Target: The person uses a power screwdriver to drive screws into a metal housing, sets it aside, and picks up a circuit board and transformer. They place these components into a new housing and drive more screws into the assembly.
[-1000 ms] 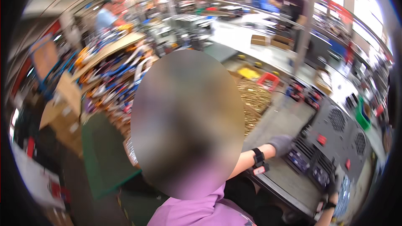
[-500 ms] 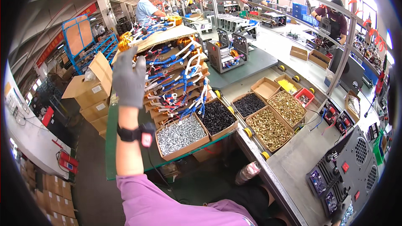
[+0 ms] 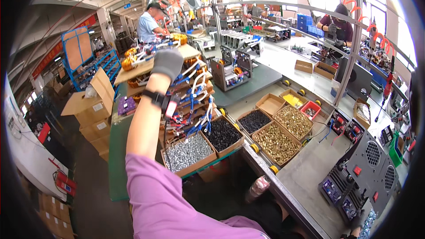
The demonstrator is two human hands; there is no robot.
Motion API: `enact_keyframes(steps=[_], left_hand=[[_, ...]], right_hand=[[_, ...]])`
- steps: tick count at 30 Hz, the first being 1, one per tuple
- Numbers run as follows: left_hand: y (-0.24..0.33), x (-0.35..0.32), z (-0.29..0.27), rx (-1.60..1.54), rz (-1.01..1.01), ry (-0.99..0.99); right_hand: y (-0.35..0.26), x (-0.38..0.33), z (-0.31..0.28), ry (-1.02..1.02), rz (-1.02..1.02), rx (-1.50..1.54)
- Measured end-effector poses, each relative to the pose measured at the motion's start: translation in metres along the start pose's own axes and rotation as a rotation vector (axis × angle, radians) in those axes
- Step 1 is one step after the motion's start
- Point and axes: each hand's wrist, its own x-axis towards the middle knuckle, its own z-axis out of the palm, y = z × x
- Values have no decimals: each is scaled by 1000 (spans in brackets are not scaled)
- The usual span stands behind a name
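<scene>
Since the earlier frame, the left hand [image 3: 168,63] has moved rightward over the stacked coil assemblies [image 3: 195,92]; its grip cannot be told. Cardboard trays [image 3: 197,166] contain silver screws [image 3: 188,152], black parts [image 3: 222,133] and brass-coloured parts [image 3: 278,143]. The assemblies show orange windings, blue-and-white leads. Right hand [image 3: 361,218]: at the grey chassis [image 3: 367,181], grip indiscernible

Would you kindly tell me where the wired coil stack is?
The coil stack stands left of centre in the head view, behind the silver fasteners, by the left hand.
</scene>
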Motion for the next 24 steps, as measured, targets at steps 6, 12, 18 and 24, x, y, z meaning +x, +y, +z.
enact_keyframes(steps=[6,12,18,24], left_hand=[[-32,-105,-93,4,84,212],[-63,-150,-131,-544,-63,273],[-110,-111,-104,-476,-316,-59],[-80,-55,-109,-516,-231,-364]], right_hand=[[-8,31,54,-3,-51,-101],[-14,27,64,28,-67,-265],[-10,9,51,78,-71,-396],[-21,-15,77,245,-179,-284]])
